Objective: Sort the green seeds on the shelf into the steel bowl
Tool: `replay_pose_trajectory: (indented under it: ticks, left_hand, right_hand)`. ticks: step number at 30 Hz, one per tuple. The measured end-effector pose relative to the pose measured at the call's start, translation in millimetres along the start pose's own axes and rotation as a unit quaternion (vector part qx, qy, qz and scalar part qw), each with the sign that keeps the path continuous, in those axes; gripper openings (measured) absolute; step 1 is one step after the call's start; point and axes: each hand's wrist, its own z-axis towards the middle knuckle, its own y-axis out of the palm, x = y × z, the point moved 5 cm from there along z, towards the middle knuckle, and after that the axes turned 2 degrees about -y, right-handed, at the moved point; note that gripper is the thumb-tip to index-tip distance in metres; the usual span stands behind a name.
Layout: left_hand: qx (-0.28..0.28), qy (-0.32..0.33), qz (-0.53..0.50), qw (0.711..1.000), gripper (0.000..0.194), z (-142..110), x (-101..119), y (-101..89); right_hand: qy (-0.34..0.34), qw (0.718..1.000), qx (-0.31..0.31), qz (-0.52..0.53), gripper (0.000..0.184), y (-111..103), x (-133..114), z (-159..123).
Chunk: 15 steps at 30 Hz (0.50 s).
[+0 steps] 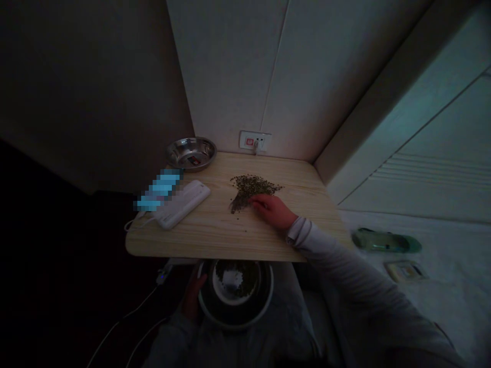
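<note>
A loose pile of small dark green beans or seeds [253, 185] lies on the wooden tabletop [215, 240]. My right hand [274, 210] reaches in from the right to the near edge of the pile. Its fingers are bent and drawn together, and the beans beside the fingertips look smeared by motion. What the fingers hold, if anything, is too small to make out. On my lap, below the table's front edge, my left hand [195, 294] grips the left rim of a round bowl [236, 323]. More beans and a bright patch show inside it.
A shiny metal bowl [192, 148] stands at the table's back left corner. Nearby are a blurred-out lit screen [159, 190] and a white power bank-like block [184, 204] with a cable. A wall socket [255, 141] is behind. To the right lies a green bottle [386, 241].
</note>
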Motion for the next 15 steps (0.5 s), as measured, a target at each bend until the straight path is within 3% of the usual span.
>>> replay_pose_trajectory:
  ticks: [5, 15]
  left_hand:
    - [0.024, -0.007, 0.019, 1.000, 0.026, -8.1, 7.7, 6.7]
    - [-0.004, 0.021, 0.012, 1.000, 0.030, -3.9, 7.1, 6.1]
  right_hand:
    - [-0.003, 1.000, -0.014, 0.005, 0.027, 0.5, -4.8, -5.4]
    - [0.013, 1.000, -0.017, -0.005, 0.028, 2.9, -3.6, -4.0]
